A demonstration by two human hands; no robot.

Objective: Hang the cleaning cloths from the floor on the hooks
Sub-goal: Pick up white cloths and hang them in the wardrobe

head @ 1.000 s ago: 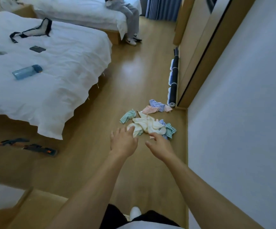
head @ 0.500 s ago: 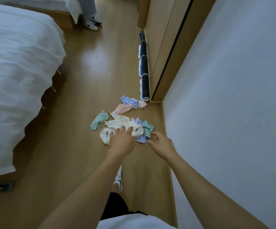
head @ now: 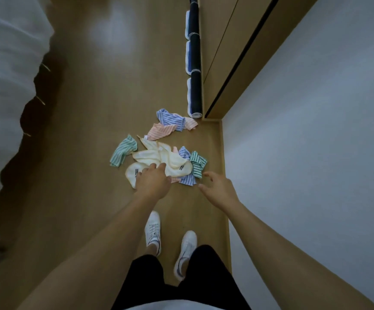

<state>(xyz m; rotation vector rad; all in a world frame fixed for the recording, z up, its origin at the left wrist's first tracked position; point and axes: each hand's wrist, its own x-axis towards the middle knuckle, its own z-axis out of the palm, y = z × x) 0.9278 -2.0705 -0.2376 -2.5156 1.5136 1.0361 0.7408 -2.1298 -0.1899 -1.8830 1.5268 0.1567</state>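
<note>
A pile of small cleaning cloths lies on the wooden floor by the wall. A cream cloth (head: 170, 159) is in the middle, with a green striped cloth (head: 122, 153) to its left and another green striped cloth (head: 197, 164) to its right. A blue striped cloth (head: 170, 119) and a pink striped cloth (head: 161, 132) lie farther off. My left hand (head: 152, 182) is down on the cream cloth, fingers curled into its near edge. My right hand (head: 219, 189) hovers with spread fingers just short of the right green cloth, holding nothing. No hooks are in view.
A white-covered bed (head: 5, 86) fills the left side. Dark rolled mats (head: 195, 63) lie along the base of a wooden wardrobe (head: 221, 52). A white wall (head: 315, 130) runs close on the right. My white shoes (head: 152, 231) stand just behind the pile.
The view has tipped down and come closer to the pile. My left hand has come down onto the cream cloth, and my right hand has moved up beside the pile.
</note>
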